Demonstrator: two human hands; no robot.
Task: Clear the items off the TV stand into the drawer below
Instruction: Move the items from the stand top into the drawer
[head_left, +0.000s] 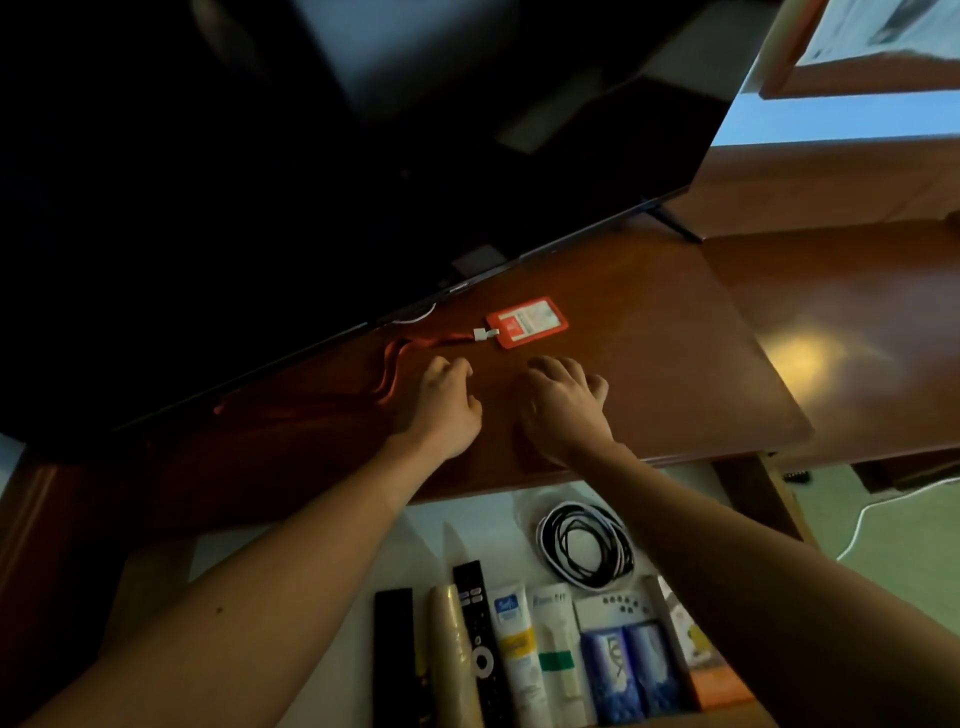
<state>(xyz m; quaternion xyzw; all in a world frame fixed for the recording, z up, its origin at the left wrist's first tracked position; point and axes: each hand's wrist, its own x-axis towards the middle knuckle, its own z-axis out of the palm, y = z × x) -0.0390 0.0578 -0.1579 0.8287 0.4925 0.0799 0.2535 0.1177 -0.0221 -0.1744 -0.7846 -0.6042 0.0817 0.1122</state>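
Observation:
A red ID card holder (527, 322) lies on the dark wooden TV stand (675, 364), just in front of the TV. Its red lanyard (395, 364) trails left and partly under the screen. My left hand (441, 410) hovers over the stand beside the lanyard, fingers curled, holding nothing. My right hand (563, 410) rests just below the card holder, fingers spread and bent, also holding nothing. Below the stand the drawer (322, 597) stands pulled out, with a coiled black and white cable (587, 545), two remotes (478, 639), tubes (519, 649) and small boxes (628, 660) in it.
A large black TV (260, 182) fills the upper left, its foot (675, 223) on the stand. A lower wooden surface (857, 322) adjoins on the right. A white cord (872, 514) runs over the green floor at right.

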